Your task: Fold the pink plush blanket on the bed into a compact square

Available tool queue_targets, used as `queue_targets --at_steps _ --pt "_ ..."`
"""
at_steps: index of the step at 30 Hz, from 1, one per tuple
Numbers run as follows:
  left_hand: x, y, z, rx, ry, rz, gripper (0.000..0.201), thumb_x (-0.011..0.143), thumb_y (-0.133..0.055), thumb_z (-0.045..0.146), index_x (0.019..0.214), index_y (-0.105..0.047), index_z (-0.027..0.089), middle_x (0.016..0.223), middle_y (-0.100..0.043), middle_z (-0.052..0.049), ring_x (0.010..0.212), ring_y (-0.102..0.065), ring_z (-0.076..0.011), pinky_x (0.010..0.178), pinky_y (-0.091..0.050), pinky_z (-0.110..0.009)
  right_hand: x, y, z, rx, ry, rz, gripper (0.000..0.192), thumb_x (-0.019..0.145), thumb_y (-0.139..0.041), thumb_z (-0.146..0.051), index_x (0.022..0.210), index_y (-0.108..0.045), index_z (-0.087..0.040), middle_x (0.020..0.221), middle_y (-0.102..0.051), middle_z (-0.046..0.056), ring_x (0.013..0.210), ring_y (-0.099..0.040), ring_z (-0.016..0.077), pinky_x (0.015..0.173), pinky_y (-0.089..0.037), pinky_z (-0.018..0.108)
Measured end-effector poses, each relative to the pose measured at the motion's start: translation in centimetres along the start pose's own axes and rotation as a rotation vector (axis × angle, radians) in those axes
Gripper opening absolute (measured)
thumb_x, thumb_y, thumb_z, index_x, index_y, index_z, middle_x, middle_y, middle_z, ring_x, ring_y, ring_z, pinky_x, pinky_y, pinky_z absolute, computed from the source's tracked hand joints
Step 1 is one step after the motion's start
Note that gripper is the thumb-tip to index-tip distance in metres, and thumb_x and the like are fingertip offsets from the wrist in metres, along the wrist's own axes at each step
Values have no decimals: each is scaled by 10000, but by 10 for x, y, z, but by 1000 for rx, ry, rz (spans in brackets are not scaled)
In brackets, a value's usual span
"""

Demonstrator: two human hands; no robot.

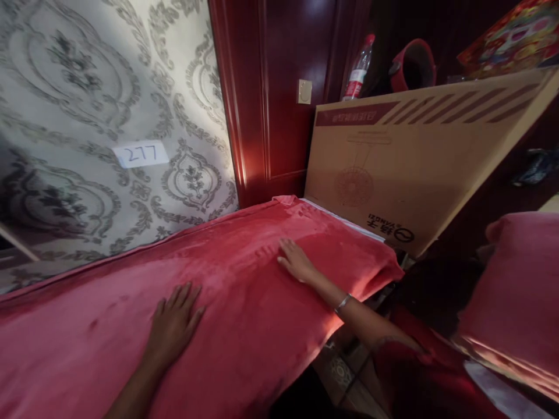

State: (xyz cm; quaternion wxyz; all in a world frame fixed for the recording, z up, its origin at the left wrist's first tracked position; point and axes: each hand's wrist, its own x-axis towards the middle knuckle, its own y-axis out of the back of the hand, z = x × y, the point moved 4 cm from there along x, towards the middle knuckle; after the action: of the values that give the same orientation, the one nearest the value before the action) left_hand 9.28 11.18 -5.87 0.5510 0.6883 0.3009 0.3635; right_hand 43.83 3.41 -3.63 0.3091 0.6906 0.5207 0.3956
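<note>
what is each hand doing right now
Left hand: open, palm down on the red cloth, holding nothing.
Right hand: open, resting on the same cloth, holding nothing.

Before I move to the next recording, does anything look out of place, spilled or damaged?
Yes: the cardboard box at the far end of the red cloth stands upside down, its printed fan and lettering inverted. The cloth's far corner is slightly bunched too. No spill or damage is evident.
</note>
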Motion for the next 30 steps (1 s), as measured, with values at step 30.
queue_targets --at_steps 30 --pt "-31 31 -84 -203 200 -144 586 954 -384 412 1482 -473 173 1586 -401 -159 1489 -324 -319 1173 -307 -567 -8 -84 -98 -172 156 -210 632 1007 -465 -460 1552 -375 -152 1633 -267 188 1533 -180 320 1227 -163 547"
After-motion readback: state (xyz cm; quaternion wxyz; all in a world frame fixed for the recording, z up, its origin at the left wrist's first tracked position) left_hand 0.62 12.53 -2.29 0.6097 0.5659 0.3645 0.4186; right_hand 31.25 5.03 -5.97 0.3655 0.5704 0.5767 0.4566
